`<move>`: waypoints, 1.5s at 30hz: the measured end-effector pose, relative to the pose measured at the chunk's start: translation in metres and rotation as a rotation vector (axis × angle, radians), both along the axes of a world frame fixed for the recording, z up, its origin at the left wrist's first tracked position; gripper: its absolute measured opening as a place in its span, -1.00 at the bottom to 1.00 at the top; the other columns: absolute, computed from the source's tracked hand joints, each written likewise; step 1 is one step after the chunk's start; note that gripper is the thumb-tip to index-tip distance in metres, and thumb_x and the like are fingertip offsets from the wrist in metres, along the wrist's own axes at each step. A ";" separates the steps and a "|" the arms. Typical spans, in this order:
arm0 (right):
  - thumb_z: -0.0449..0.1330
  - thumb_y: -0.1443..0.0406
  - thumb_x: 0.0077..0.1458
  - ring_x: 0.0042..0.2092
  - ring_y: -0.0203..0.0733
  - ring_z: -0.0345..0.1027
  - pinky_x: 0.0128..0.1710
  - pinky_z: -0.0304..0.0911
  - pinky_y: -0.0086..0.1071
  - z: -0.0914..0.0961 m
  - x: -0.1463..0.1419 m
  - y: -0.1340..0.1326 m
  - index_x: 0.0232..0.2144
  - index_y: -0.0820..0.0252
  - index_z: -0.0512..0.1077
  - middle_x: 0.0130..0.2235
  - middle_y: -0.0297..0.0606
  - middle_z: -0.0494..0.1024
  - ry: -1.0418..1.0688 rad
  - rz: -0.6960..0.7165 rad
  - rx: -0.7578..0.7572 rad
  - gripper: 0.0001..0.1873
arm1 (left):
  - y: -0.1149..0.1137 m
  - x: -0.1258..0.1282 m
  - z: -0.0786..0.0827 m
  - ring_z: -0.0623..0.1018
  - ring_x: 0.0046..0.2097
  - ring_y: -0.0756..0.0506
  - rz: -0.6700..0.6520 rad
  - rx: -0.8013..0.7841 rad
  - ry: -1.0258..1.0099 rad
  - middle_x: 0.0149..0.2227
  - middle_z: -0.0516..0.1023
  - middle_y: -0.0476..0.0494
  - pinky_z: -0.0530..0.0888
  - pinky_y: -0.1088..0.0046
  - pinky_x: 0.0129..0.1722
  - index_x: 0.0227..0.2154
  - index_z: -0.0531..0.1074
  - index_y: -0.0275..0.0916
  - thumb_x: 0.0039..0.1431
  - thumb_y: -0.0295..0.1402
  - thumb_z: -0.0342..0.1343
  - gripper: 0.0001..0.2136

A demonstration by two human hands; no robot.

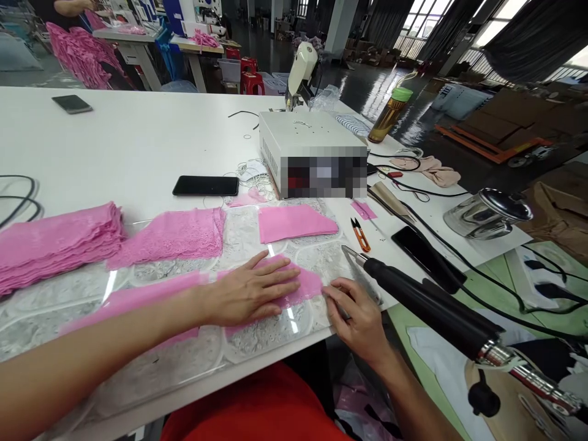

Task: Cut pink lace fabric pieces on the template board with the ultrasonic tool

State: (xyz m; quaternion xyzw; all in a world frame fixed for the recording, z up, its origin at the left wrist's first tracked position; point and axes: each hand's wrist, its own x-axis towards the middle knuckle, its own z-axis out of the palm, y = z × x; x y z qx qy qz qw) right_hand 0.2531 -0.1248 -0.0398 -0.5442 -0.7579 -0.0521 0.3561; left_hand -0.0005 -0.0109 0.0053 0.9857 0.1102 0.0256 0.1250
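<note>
Head view: pink cloth (pixel 309 284) is pressed by the left hand (pixel 250 290), fingers spread.
Right hand (pixel 356 315): fingers curled at cloth's three-o'clock tip; grip unclear.

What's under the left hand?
Pink fabric, showing around the fingers, on a clear patterned sheet. The left hand covers part of it; whatever lies beneath the palm can't be seen.
</note>
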 end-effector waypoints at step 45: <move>-0.17 0.14 0.10 -0.26 -0.06 0.37 -0.14 0.34 0.00 0.040 0.015 0.033 -0.05 0.08 0.20 -0.06 -0.11 0.28 1.158 -0.461 0.361 -0.60 | 0.003 0.020 -0.012 0.00 0.39 -0.20 -0.058 -0.034 0.042 0.36 0.08 -0.04 -0.34 0.00 0.34 0.28 0.14 -0.06 0.41 -0.12 -0.18 -0.56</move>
